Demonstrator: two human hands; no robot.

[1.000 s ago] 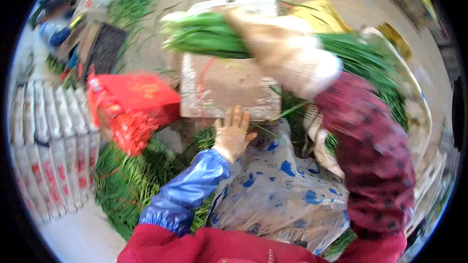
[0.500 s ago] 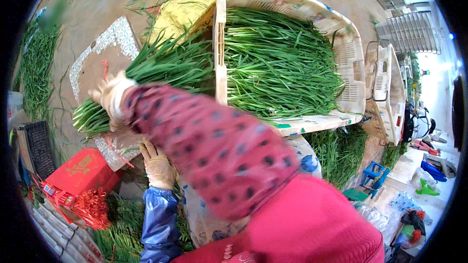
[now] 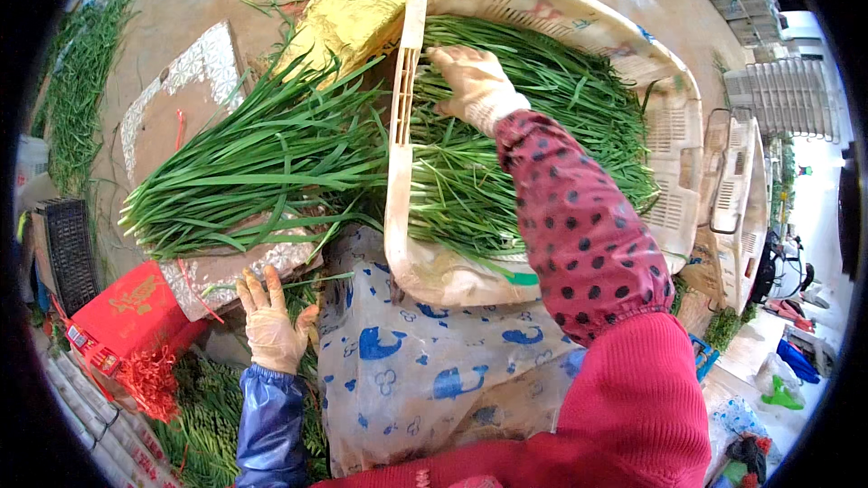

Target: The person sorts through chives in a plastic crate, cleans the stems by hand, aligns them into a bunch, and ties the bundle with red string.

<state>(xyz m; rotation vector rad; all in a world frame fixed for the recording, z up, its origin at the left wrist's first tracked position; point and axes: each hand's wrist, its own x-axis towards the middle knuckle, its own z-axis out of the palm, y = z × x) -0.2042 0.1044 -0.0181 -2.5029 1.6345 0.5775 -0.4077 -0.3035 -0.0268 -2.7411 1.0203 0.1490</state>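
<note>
at the lower middle of the frame, a cloudy plastic sheet [image 3: 407, 389] with blue whale shapes spreads before the person's red knitted clothing. at the lower left, the left hand [image 3: 273, 330], in a pale glove below a shiny blue sleeve [image 3: 271, 425], is raised with its fingers slightly spread and the thumb held apart. its fingertips are at the near edge of a patterned board [image 3: 149, 131]; i cannot tell whether they touch it. just left of that hand are a red box [image 3: 136, 307] and a clump of red ties [image 3: 149, 384], with more greens [image 3: 203, 425] below.

on the board, left of centre, lies a loose bundle of long green leaves [image 3: 253, 172], pale ends toward the left, tips fanning toward the crate. from the right, a spotted sleeve [image 3: 588, 230] leads to the right hand [image 3: 475, 81], gloved too, over the leaves [image 3: 579, 81] inside a whitish crate [image 3: 395, 226], near its left wall. fingers point left, the thumb apart from them.

farther off, a yellow sack [image 3: 353, 9] lies at the upper middle, and scattered greens [image 3: 86, 99] at the upper left.
</note>
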